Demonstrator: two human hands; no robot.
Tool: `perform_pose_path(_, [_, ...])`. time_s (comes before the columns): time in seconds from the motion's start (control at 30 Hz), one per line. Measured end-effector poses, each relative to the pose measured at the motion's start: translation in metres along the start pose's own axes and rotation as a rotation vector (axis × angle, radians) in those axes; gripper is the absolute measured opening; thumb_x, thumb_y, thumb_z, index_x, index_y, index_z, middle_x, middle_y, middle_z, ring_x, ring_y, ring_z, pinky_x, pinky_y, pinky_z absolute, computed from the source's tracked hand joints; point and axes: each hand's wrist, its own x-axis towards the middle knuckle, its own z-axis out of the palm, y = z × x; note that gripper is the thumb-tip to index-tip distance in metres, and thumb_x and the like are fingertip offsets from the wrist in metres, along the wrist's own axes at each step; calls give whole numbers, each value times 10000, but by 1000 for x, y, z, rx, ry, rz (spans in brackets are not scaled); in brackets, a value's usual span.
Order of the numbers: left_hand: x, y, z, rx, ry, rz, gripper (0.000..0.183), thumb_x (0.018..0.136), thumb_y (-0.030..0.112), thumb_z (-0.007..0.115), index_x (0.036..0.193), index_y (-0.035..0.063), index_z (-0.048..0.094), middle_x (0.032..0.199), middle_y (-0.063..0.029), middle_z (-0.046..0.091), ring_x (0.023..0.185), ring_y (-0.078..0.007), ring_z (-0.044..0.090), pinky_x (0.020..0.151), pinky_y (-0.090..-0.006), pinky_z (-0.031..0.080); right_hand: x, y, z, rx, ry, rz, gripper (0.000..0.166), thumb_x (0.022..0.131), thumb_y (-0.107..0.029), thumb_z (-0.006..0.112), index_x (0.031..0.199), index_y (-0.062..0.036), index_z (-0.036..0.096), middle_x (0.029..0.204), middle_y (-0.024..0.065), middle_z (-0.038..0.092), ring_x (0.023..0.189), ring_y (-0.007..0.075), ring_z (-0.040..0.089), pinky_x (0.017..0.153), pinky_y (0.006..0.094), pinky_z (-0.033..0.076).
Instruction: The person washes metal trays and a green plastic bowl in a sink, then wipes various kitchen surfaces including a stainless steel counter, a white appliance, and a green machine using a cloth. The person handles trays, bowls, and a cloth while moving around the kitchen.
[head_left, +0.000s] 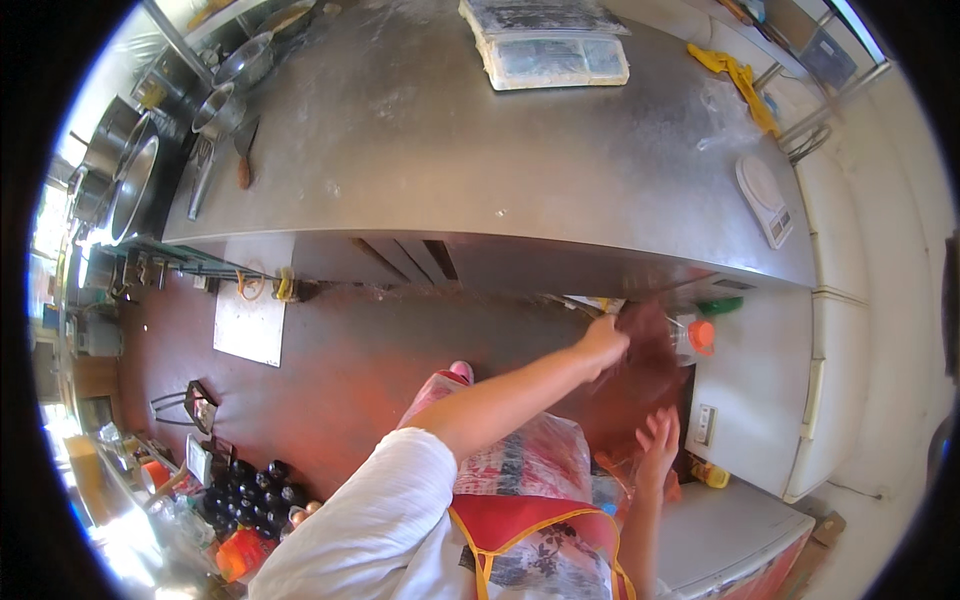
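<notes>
My left hand (606, 346) reaches out below the front edge of the steel worktop (450, 172), with its fingers curled at a blurred dark reddish thing (649, 341), perhaps a cloth or plastic bag. Whether the fingers grip it is hard to tell. Just past it is a clear plastic bottle with an orange cap (701, 337), a green object (720, 306) behind. My right hand (658, 442) is raised nearer to my body, fingers apart, holding nothing visible. An orange plastic bag (619, 472) lies beside that wrist.
A flour-dusted scale (559, 61), a small white kitchen scale (763, 199) and a wooden-handled scraper (244, 161) lie on the worktop. White freezer-like cabinets (750, 405) stand at the right. Steel pots (135, 187) are far left. Dark bottles (247, 495) stand lower left, near a low stand (199, 405).
</notes>
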Motion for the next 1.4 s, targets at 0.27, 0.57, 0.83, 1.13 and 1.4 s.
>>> perform_pose_path(0.27, [-28, -45, -25, 516, -307, 564, 466, 754, 169, 566, 1172, -22, 491, 1224, -202, 484, 1157, -300, 456, 973, -366, 355, 66, 27, 89, 522, -532, 208, 333, 862, -175, 497, 1178, -105, 419, 1064, 76, 528, 976, 238, 543, 839, 376, 467])
perform_pose_path(0.57, [-11, -54, -30, 434, 73, 374, 297, 803, 30, 538, 1099, 16, 559, 1083, -156, 567, 948, -209, 578, 821, -300, 461, 207, -61, 98, 732, -260, 10, 299, 799, 15, 436, 1075, -100, 445, 846, 60, 484, 698, 208, 541, 588, 380, 470])
perform_pose_path(0.83, [32, -57, 5, 303, 309, 154, 205, 841, 28, 520, 1029, 5, 599, 947, -76, 610, 878, -137, 562, 757, -264, 459, 399, -127, 55, 628, 135, -9, 324, 790, -15, 486, 1111, -36, 441, 1068, 98, 533, 913, 186, 509, 746, 336, 443])
perform_pose_path(1.13, [0, -113, 26, 142, 703, 25, 181, 826, 42, 533, 973, -25, 615, 791, -78, 627, 710, -156, 586, 672, -274, 478, 612, -255, -115, 217, 226, -171, 314, 845, -222, 441, 1081, -29, 512, 1067, 152, 561, 915, 301, 567, 765, 434, 489])
perform_pose_path(1.4, [-16, -115, 26, 35, 790, 28, 241, 828, 65, 575, 1060, -1, 580, 971, -138, 636, 888, -205, 602, 775, -296, 471, 435, -128, 45, 341, -150, 50, 312, 836, -172, 395, 1037, 27, 526, 1083, 200, 555, 979, 357, 562, 785, 477, 502])
